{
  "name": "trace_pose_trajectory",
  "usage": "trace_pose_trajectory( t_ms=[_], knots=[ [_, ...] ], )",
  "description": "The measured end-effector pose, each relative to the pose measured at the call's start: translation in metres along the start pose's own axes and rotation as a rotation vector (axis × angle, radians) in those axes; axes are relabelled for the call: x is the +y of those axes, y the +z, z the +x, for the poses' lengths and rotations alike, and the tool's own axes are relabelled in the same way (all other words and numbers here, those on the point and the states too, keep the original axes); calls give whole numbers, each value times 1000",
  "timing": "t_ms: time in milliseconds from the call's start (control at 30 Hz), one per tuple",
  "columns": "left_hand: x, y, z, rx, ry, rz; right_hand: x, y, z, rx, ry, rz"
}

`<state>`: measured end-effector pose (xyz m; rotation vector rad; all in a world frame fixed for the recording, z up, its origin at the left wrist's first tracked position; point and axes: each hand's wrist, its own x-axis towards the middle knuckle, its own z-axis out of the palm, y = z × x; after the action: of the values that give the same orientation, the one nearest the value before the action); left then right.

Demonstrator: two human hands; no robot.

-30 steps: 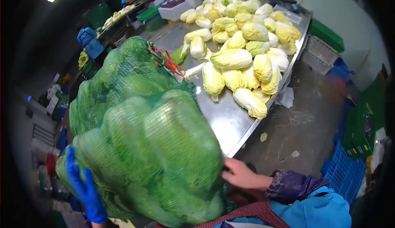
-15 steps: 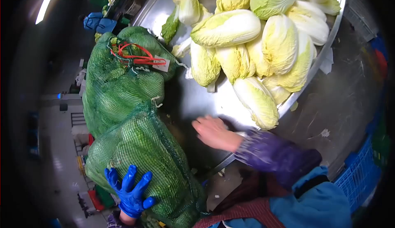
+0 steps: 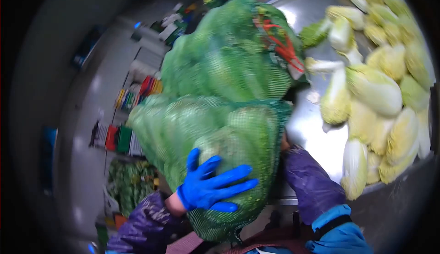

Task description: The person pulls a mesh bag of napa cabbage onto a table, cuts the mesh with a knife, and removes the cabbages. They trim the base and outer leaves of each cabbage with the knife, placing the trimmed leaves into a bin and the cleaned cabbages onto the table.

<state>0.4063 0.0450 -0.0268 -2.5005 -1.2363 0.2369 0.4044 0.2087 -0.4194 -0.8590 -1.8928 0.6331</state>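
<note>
My left hand (image 3: pixel 215 185), in a blue glove, lies with fingers spread on the near green mesh bag (image 3: pixel 178 121), which bulges with leafy heads, probably cabbages. At that bag's right side, my bare right hand (image 3: pixel 285 142) is almost wholly hidden behind the netting, so its fingers do not show. A second full mesh bag (image 3: pixel 215 48) leans against the first on the far side, with red cord (image 3: pixel 286 48) and a white tag at its mouth. To the right, peeled napa cabbages (image 3: pixel 373 89) are heaped on a shiny metal table (image 3: pixel 314 130).
A loose green leaf (image 3: pixel 314 35) and a white cabbage piece (image 3: pixel 324 66) lie on the table beside the bags. On the floor at lower left stands another net of greens (image 3: pixel 130 185). Colored boxes (image 3: pixel 123 139) and other goods line the floor at left.
My right hand has gone from over the bare metal to behind the near bag's side. The view has swung left, so bags and cabbages sit farther right. My left hand stays on the bag.
</note>
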Motion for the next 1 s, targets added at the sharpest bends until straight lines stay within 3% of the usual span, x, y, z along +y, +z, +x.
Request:
trace_pose_trajectory(
  t_ms=[100,167,233,333,400,433,500,667,733,800,833,867,1000],
  knots=[
    [1,5,0,-3,-2,1,-16,-60,-1,-231,178,318],
    [2,10,-3,-26,-23,-76,-29,-86,-6,-323,445,664],
    [-2,14,-3,80,-3,-201,-49,-123,-9,-336,736,947],
    [-6,19,-6,191,14,-308,-88,-183,-26,-176,988,960],
    [-4,28,-5,246,33,-352,-111,-208,-45,92,894,782],
    [0,34,-4,352,16,-380,-120,-221,-50,194,1022,719],
    [5,24,-23,458,-30,-376,-145,-245,-55,231,983,718],
    [-16,18,-151,621,-103,-394,-260,-252,-46,471,606,832],
    [-37,33,-213,478,-352,-368,-305,-239,-49,598,498,641],
    [-57,70,-281,501,-576,-443,-357,-224,-64,479,497,689],
    [-60,91,-305,521,-668,-468,-382,-202,-72,544,447,549],
    [-64,110,-326,542,-758,-492,-386,-197,-93,379,348,420],
    [-90,150,-366,598,-894,-519,-417,-134,-141,322,147,-152]
  ],
)
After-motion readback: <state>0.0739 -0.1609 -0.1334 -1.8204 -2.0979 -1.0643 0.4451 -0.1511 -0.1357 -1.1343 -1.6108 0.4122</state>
